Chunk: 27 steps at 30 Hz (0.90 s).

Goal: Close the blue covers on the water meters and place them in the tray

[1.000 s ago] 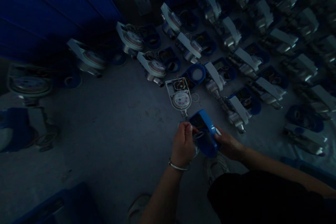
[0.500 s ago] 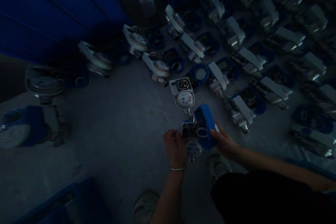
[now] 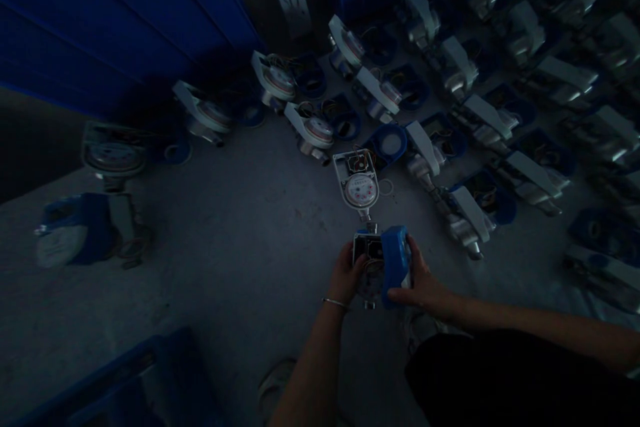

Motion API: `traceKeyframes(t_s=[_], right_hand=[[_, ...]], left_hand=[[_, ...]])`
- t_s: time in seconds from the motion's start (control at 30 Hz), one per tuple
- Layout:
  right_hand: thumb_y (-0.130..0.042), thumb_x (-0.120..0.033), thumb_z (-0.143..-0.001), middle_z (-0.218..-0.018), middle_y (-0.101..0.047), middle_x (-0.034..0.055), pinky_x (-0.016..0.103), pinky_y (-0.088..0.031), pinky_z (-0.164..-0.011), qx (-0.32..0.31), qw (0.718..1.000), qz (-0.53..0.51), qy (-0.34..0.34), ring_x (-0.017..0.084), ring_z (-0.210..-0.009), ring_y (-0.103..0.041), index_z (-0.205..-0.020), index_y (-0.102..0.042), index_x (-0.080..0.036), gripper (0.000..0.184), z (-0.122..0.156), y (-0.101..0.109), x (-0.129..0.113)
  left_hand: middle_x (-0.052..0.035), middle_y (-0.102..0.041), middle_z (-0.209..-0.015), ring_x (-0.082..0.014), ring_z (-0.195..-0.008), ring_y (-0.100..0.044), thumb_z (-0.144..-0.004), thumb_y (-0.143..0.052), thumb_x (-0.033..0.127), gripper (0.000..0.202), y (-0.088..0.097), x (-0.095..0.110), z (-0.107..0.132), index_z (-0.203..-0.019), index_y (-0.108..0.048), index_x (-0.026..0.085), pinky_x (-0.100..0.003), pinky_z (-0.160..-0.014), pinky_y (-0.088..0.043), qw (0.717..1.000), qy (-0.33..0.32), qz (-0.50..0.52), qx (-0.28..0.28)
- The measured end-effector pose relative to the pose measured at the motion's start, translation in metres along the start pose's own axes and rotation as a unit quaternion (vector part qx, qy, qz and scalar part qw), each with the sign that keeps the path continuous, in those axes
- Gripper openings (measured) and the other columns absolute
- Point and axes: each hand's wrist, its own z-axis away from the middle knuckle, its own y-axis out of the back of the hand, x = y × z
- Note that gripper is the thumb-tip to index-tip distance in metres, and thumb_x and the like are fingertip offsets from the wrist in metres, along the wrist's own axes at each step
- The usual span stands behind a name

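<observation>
Your left hand (image 3: 346, 277) grasps the near meter (image 3: 367, 246) by its left edge, fingers wrapped behind and thumb laid over the front. The meter is just in front of your feet, its pale-rimmed housing squared at the far end, with a black recess there and short metal pipe stubs at both ends. Its round dial lies in shadow, too dim to read.

Your right hand (image 3: 423, 287) clasps a blue cover (image 3: 397, 267), thumb on its near end and fingers around its right side. The cover is smooth, slightly glossy plastic, stood up on edge along the meter's right side; you cannot tell whether the two touch.

Just beyond lies a second meter (image 3: 362, 190), face up, with a round, pale, glassy dial, orange and dark wires in its squared far end and a metal stub pointing toward you. A thin, pale ring (image 3: 385, 187) rests beside it on the right, flat on the grey, scuffed floor (image 3: 250, 227).

To the right, more meters (image 3: 533, 180) stand tilted in rows, dull silver bodies under flat grey housings. Far left rise ribbed blue panels (image 3: 140, 20); near left sits a blue crate (image 3: 130, 373).
</observation>
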Motion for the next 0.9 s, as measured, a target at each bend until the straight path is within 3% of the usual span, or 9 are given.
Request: traceKeyframes(t_s=[0.13, 0.23, 0.37, 0.5, 0.57, 0.7, 0.77, 0.83, 0.9], right_hand=[[-0.079, -0.042, -0.052, -0.145, -0.018, 0.0116, 0.054, -0.024, -0.105, 0.002, 0.999, 0.051, 0.013, 0.033, -0.132, -0.025, -0.141, 0.007, -0.033, 0.124, -0.003, -0.003, 0.001], [-0.071, -0.048, -0.063, -0.143, -0.019, 0.0138, 0.052, -0.027, -0.104, -0.001, 0.997, 0.079, 0.025, 0.034, -0.131, -0.027, -0.142, 0.010, -0.029, 0.114, -0.003, -0.004, -0.002], [-0.047, -0.048, -0.082, -0.139, -0.026, 0.0137, 0.050, -0.032, -0.101, -0.024, 0.992, 0.125, 0.015, 0.029, -0.126, -0.034, -0.142, 0.009, -0.027, 0.085, 0.001, -0.007, -0.005], [-0.056, -0.035, -0.076, -0.134, -0.030, 0.0138, 0.048, -0.034, -0.101, -0.028, 0.983, 0.183, 0.017, 0.026, -0.121, -0.040, -0.141, 0.001, -0.024, 0.087, 0.003, -0.010, -0.002], [-0.057, -0.033, -0.075, -0.132, -0.030, 0.0156, 0.046, -0.034, -0.103, -0.023, 0.977, 0.210, 0.032, 0.026, -0.123, -0.038, -0.140, -0.006, -0.018, 0.085, 0.002, -0.011, -0.001], [-0.060, -0.039, -0.073, -0.133, -0.026, 0.0173, 0.045, -0.034, -0.104, -0.031, 0.962, 0.264, 0.055, 0.028, -0.125, -0.035, -0.139, -0.015, -0.014, 0.084, -0.003, -0.011, -0.004], [-0.060, -0.039, -0.072, -0.139, -0.018, 0.0184, 0.045, -0.030, -0.108, -0.049, 0.957, 0.278, 0.072, 0.030, -0.130, -0.028, -0.139, -0.015, -0.013, 0.085, -0.007, -0.011, -0.006], [-0.060, -0.037, -0.072, -0.143, -0.013, 0.0194, 0.045, -0.029, -0.109, -0.067, 0.960, 0.260, 0.083, 0.030, -0.133, -0.024, -0.138, -0.016, -0.012, 0.083, -0.011, -0.014, -0.007], [-0.058, -0.038, -0.074, -0.141, -0.020, 0.0188, 0.045, -0.037, -0.103, -0.065, 0.976, 0.188, 0.087, 0.028, -0.129, -0.033, -0.135, -0.021, -0.015, 0.074, -0.017, -0.020, -0.005]], left_hand=[[-0.0130, -0.064, -0.107, -0.0250, -0.094, -0.061, -0.073, -0.063, 0.040, 0.046, 0.002, 0.005, -0.005, -0.108, -0.057, 0.011, -0.040, -0.085, -0.048, 0.999, 0.033, 0.010, 0.010], [-0.0103, -0.064, -0.111, -0.0252, -0.102, -0.059, -0.074, -0.062, 0.045, 0.049, -0.003, 0.009, 0.000, -0.112, -0.057, 0.015, -0.040, -0.090, -0.045, 0.999, 0.040, 0.012, 0.013], [-0.0097, -0.059, -0.120, -0.0256, -0.112, -0.054, -0.083, -0.035, 0.063, 0.063, -0.011, 0.013, 0.013, -0.125, -0.049, 0.018, -0.041, -0.098, -0.040, 0.987, 0.088, 0.135, 0.018], [-0.0146, -0.056, -0.123, -0.0301, -0.114, -0.051, -0.079, -0.025, 0.072, 0.079, -0.014, 0.007, 0.018, -0.130, -0.043, 0.015, -0.045, -0.099, -0.039, 0.962, 0.094, 0.257, 0.012], [-0.0148, -0.048, -0.133, -0.0300, -0.122, -0.044, -0.079, -0.029, 0.071, 0.078, -0.011, 0.002, 0.020, -0.134, -0.037, 0.017, -0.046, -0.103, -0.034, 0.971, 0.073, 0.228, 0.002], [-0.0148, -0.024, -0.147, -0.0292, -0.134, -0.026, -0.070, -0.061, 0.060, 0.095, -0.003, -0.002, 0.028, -0.142, -0.017, 0.016, -0.045, -0.111, -0.020, 1.000, 0.012, 0.016, -0.002], [-0.0172, -0.027, -0.145, -0.0302, -0.131, -0.030, -0.067, -0.067, 0.053, 0.104, 0.001, 0.001, 0.031, -0.144, -0.008, 0.015, -0.046, -0.110, -0.023, 0.999, 0.019, -0.034, -0.021], [-0.0178, -0.037, -0.140, -0.0302, -0.125, -0.040, -0.071, -0.066, 0.050, 0.102, 0.005, 0.005, 0.031, -0.144, -0.003, 0.015, -0.046, -0.106, -0.030, 0.998, 0.052, -0.015, -0.037], [-0.0166, -0.046, -0.133, -0.0304, -0.118, -0.048, -0.073, -0.064, 0.049, 0.099, 0.010, 0.008, 0.029, -0.144, -0.003, 0.018, -0.047, -0.102, -0.036, 0.995, 0.086, 0.034, -0.046]])
